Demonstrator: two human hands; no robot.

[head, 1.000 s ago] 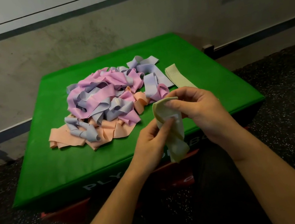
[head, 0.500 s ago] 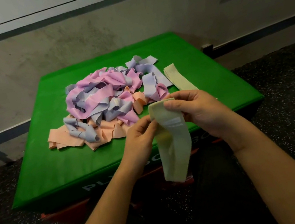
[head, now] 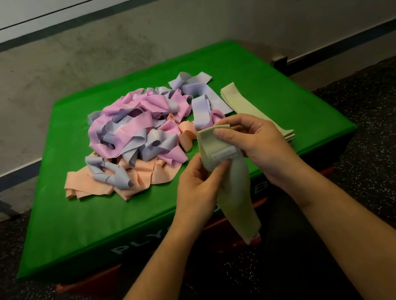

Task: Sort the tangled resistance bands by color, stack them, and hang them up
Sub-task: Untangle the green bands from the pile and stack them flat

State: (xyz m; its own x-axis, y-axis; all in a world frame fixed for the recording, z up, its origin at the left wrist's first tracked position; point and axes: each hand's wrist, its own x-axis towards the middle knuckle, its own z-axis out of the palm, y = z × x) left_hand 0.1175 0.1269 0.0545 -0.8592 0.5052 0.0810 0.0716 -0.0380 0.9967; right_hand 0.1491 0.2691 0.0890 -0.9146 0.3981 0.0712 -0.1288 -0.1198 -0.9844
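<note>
A pale green band (head: 234,188) hangs in front of the green box, its lower end dangling past the box's front edge. My right hand (head: 257,147) pinches its top near a small white label. My left hand (head: 197,184) pinches its left edge just below. On the box top lies a tangled pile of pink, lavender and peach bands (head: 137,139). To the right of the pile lies a flat stack of pale green bands (head: 241,100), partly hidden behind my right hand.
The green padded box (head: 72,224) sits on a red base (head: 88,285) over dark speckled flooring (head: 388,142). A concrete wall (head: 70,61) rises right behind the box.
The green band, bunched up between both hands a second ago, has unrolled and now hangs long. My left hand has slid up from the band's front to its left edge.
</note>
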